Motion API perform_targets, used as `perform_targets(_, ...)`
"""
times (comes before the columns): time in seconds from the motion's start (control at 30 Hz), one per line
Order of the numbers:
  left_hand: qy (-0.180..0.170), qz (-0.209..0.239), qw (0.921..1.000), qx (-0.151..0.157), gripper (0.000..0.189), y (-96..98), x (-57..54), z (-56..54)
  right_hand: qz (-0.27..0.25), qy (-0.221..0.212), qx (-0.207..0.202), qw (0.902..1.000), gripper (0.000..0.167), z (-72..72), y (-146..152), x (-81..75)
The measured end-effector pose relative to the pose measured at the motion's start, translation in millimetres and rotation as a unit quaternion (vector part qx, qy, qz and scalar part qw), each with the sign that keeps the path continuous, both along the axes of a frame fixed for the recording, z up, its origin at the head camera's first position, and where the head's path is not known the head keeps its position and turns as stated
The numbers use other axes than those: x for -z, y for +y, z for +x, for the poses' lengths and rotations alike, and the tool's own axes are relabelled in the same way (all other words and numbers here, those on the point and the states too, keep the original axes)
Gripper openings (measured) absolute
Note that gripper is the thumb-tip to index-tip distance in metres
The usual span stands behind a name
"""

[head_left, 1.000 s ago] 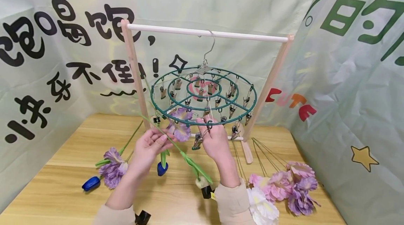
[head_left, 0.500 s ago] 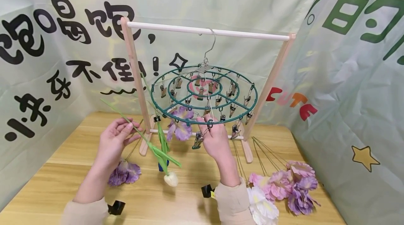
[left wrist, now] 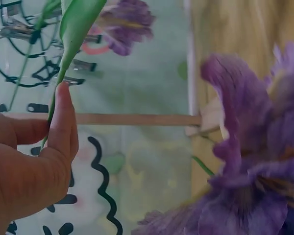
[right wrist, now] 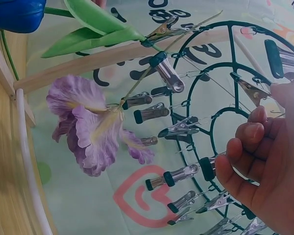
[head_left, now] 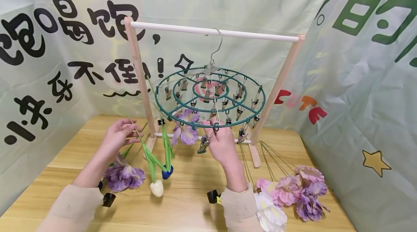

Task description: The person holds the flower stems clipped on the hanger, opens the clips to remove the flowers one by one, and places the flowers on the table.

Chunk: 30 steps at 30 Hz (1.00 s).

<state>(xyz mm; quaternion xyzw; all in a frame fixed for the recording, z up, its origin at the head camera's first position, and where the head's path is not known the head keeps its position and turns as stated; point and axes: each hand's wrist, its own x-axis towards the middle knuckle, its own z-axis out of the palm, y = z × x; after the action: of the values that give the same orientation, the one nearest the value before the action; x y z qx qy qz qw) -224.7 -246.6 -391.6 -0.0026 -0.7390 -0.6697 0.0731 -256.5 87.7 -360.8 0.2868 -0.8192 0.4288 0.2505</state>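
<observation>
My left hand [head_left: 118,136] pinches the thin green stem of a white artificial tulip [head_left: 157,188], whose bloom hangs downward. In the left wrist view its leaf [left wrist: 81,29] rises above the fingertips. My right hand [head_left: 223,143] is under the front of a round green clip hanger [head_left: 208,127]. Seen from the right wrist, thumb and curled fingers pinch a metal clip [right wrist: 252,90] of that hanger. A blue tulip [head_left: 167,172] hangs head down from a left clip, beside the white one. A purple iris [right wrist: 88,127] also hangs from the hanger.
The hanger hooks onto the white bar [head_left: 182,29] of a wooden stand. Loose purple flowers [head_left: 123,177] lie under the left forearm. Pink flowers [head_left: 283,190], a white flower [head_left: 270,212] and a purple flower [head_left: 309,203] lie at right on the table [head_left: 182,210].
My left hand has moved left, away from the hanger, carrying the white tulip. The tulip has swung from slanting rightward to hanging more steeply. The right hand stays at the clip.
</observation>
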Motion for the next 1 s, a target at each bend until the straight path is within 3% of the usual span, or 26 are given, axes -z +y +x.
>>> perform_targets(0.1,-0.019,-0.048,0.9983,0.025,0.039,1.1,3.6,-5.8,0.002,0.001,0.000,1.0000,0.026,0.2,-0.1,0.3)
perform_targets(0.3,-0.034,-0.085,0.9934,0.069,0.038,11.5,10.7,-14.3,-0.001,0.008,-0.001,1.0000,0.026,-0.5,0.3,0.9)
perform_targets(0.6,-0.041,-0.084,0.9905,0.101,0.031,29.8,18.2,-25.6,-0.005,-0.008,0.001,1.0000,0.030,1.0,0.7,0.9)
perform_targets(0.77,-0.043,-0.108,0.9882,0.100,0.029,38.5,20.5,-29.9,-0.013,-0.017,-0.004,0.9998,0.033,1.2,0.2,-0.6)
perform_targets(1.0,-0.053,-0.125,0.9839,0.117,0.031,47.5,26.7,-60.1,-0.007,-0.011,-0.004,0.9999,0.027,-1.0,-0.5,1.3)
